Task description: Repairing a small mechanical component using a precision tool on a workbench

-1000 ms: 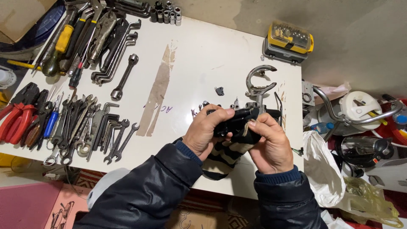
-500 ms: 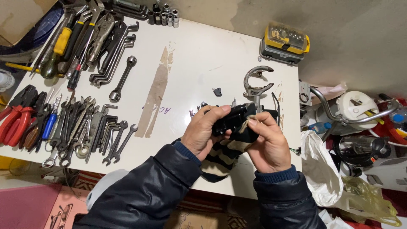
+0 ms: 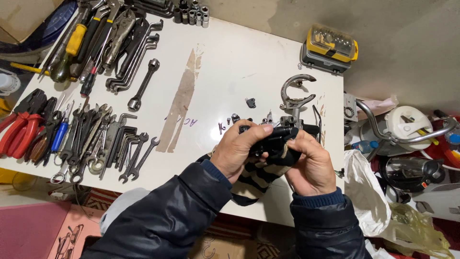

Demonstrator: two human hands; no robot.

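A black part (image 3: 274, 140) is sitting between both hands at the near right of the white surface (image 3: 230, 67), just above a striped cloth (image 3: 249, 180) that is hanging under it and over the near edge. The left hand (image 3: 238, 148) is gripping the part from the left, its fingers (image 3: 256, 130) curling closed over the top. The right hand (image 3: 312, 163) is holding it from the right, its fingers (image 3: 299, 139) closing on the part's end and on a fold of the cloth. Just beyond the hands a grey metal clamp (image 3: 294, 93) with an open curved top is standing on the surface, and a few small dark bits (image 3: 250, 102) are lying near it, apart from the hands. A strip of brown tape (image 3: 182, 100) is running across the middle of the surface. To the left, well apart from the hands, spanners (image 3: 98, 144) are lying in rows, with red-handled pliers (image 3: 19, 127) at the far left edge, a single wrench (image 3: 142, 84) alone above them, and screwdrivers and more wrenches (image 3: 103, 38) filling the far left corner. A row of sockets (image 3: 191, 14) is standing at the far edge. A yellow bit case (image 3: 330, 47) is resting at the far right corner. Off the surface to the right, a white bag (image 3: 366, 192) is lying near the right sleeve.
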